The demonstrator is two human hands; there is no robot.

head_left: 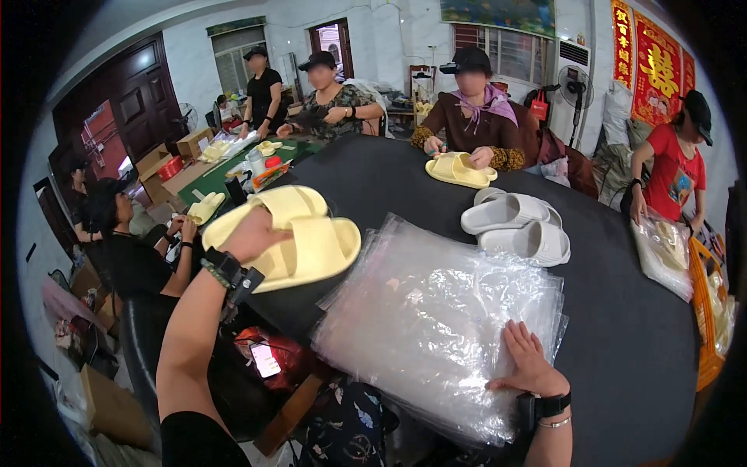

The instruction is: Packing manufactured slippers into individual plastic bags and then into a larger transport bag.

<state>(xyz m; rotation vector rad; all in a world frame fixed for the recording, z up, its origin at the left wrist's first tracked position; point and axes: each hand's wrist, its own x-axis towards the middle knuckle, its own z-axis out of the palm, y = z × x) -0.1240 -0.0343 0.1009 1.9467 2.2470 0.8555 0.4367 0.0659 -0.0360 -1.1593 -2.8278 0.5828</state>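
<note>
A pair of pale yellow slide slippers (323,253) is held up at the left, over the near left part of the dark table. My left hand (255,233) is closed on the pair where their inner edges meet; some fingertips are hidden by the slippers. In front of me lies a stack of clear plastic bags (428,311), its edges uneven. On the right side of that stack my right hand (531,362) rests flat, fingers stretched out. Just beyond the bags sits a pair of light grey slides (517,222).
Across the black table (350,167), a co-worker handles yellow slippers (459,169). At the right, a person in red holds bagged slippers (661,249) by an orange basket (704,342). More people work around a green table (222,175). A lit phone (265,360) lies below the table's edge.
</note>
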